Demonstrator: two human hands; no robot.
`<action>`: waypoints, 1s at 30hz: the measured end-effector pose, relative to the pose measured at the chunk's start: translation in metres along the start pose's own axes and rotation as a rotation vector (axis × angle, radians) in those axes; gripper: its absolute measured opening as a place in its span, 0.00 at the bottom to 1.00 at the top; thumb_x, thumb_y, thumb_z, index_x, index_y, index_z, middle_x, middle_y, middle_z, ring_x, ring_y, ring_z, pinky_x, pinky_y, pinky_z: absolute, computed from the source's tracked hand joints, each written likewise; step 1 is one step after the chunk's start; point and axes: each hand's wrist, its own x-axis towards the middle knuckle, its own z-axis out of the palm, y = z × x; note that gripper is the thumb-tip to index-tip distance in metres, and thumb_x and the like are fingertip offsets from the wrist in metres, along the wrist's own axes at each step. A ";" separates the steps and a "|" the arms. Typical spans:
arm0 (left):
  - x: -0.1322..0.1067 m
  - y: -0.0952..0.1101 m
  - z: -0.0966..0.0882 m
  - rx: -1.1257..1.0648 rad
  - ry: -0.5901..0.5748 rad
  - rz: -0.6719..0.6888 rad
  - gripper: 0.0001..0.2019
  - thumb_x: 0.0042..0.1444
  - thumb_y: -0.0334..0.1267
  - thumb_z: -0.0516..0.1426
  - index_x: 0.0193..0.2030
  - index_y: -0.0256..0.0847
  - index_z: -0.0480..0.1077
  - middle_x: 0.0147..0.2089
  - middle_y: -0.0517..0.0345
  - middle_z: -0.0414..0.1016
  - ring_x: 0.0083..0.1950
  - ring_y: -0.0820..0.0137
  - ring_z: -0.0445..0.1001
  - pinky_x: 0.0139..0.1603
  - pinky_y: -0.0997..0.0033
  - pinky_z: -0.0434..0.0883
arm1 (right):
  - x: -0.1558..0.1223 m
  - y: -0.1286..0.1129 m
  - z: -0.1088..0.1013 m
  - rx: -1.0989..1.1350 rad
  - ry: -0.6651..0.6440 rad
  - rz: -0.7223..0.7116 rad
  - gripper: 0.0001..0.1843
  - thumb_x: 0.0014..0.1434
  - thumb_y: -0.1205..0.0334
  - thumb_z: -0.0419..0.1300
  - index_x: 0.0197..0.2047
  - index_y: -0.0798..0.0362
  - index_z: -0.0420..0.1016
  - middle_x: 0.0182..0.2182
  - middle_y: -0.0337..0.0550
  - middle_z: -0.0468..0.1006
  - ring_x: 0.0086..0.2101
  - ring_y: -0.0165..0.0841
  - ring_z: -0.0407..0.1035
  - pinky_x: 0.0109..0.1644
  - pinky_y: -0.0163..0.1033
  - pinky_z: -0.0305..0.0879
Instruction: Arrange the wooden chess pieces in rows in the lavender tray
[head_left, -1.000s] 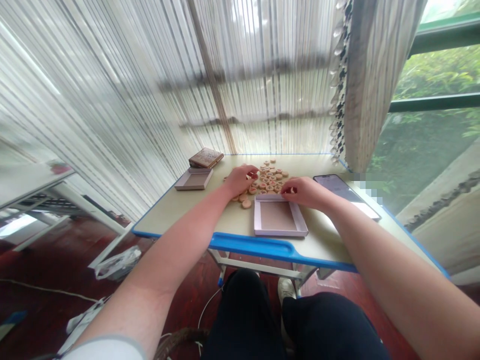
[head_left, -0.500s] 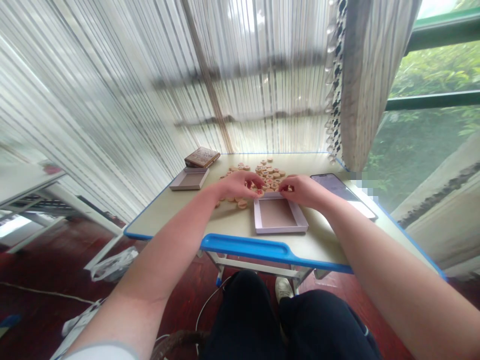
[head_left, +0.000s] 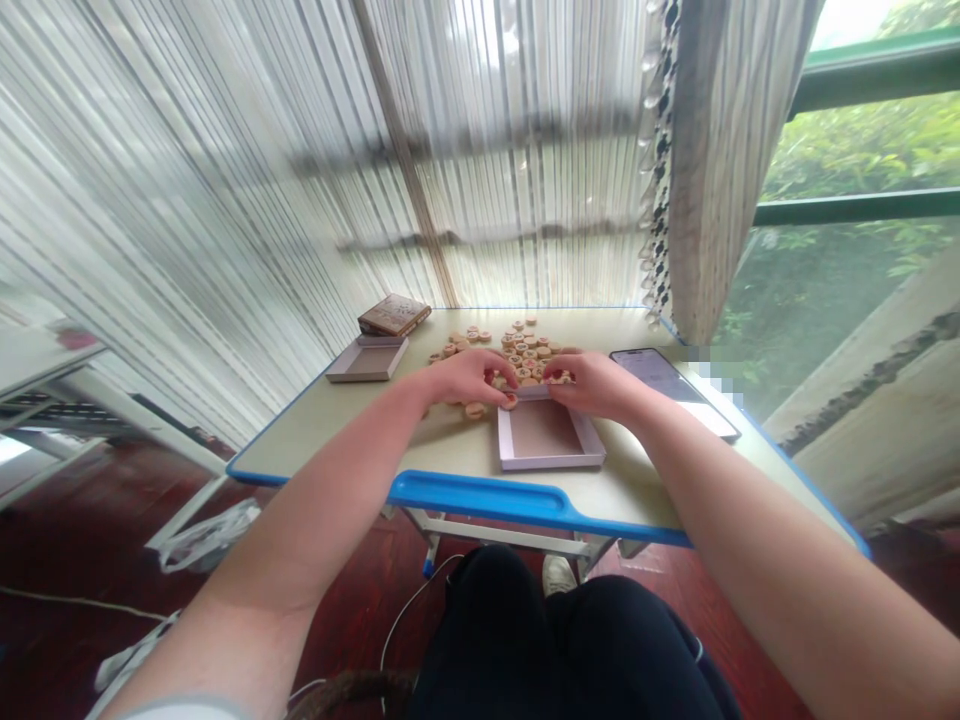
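My left hand [head_left: 474,377] is closed on a round wooden xiangqi piece [head_left: 511,401] with a red character, held at the far left corner of a shallow cardboard box [head_left: 551,462]. At the box's far edge is my right hand [head_left: 583,380], thumb and fingers bent together; what they grip, if anything, is hidden. The inside of the box shows a bare brown bottom. Beyond both hands lies a loose heap of xiangqi pieces [head_left: 523,350], some with characters facing up. A few more pieces [head_left: 475,411] rest just left of the box.
A second shallow box [head_left: 367,362] lies at the table's left, with a brown patterned box [head_left: 396,314] behind it. To the right is a large phone or tablet [head_left: 673,390]. A blue pencil groove [head_left: 480,497] lines the table's front edge. Curtains hang behind.
My left hand has brought its piece from just beyond the box to over its far left corner. My right hand has shifted slightly toward the box's far edge. The view has moved a little.
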 end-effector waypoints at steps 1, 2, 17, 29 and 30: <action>0.000 -0.001 0.000 -0.005 -0.006 -0.015 0.16 0.43 0.45 0.60 0.39 0.41 0.75 0.37 0.58 0.74 0.32 0.74 0.68 0.31 0.76 0.64 | 0.000 -0.002 0.001 -0.004 0.028 -0.023 0.11 0.50 0.64 0.56 0.37 0.51 0.75 0.38 0.44 0.75 0.35 0.34 0.68 0.39 0.35 0.62; 0.001 -0.003 0.001 -0.015 -0.004 -0.032 0.16 0.44 0.44 0.60 0.39 0.41 0.75 0.35 0.59 0.74 0.32 0.74 0.69 0.31 0.76 0.64 | -0.001 -0.004 0.003 -0.008 0.051 -0.047 0.12 0.50 0.64 0.56 0.38 0.51 0.75 0.39 0.45 0.75 0.37 0.35 0.68 0.41 0.36 0.62; 0.002 -0.014 -0.001 0.050 0.059 -0.123 0.15 0.44 0.46 0.58 0.29 0.34 0.77 0.20 0.61 0.69 0.26 0.75 0.65 0.28 0.76 0.59 | 0.001 -0.034 0.017 -0.056 -0.046 -0.177 0.12 0.57 0.56 0.55 0.40 0.48 0.77 0.36 0.43 0.78 0.39 0.36 0.69 0.44 0.38 0.62; 0.003 -0.017 0.002 0.018 0.032 -0.106 0.13 0.46 0.41 0.56 0.32 0.34 0.76 0.23 0.60 0.72 0.27 0.75 0.66 0.28 0.76 0.60 | 0.005 -0.041 0.021 -0.049 -0.041 -0.113 0.10 0.57 0.56 0.54 0.36 0.49 0.75 0.33 0.42 0.78 0.35 0.35 0.70 0.36 0.35 0.60; 0.003 -0.016 0.003 0.017 0.034 -0.109 0.13 0.46 0.41 0.56 0.32 0.35 0.76 0.23 0.60 0.72 0.27 0.75 0.67 0.28 0.77 0.60 | 0.004 -0.042 0.021 -0.047 -0.040 -0.109 0.10 0.57 0.55 0.54 0.36 0.49 0.75 0.32 0.42 0.78 0.34 0.35 0.70 0.35 0.35 0.60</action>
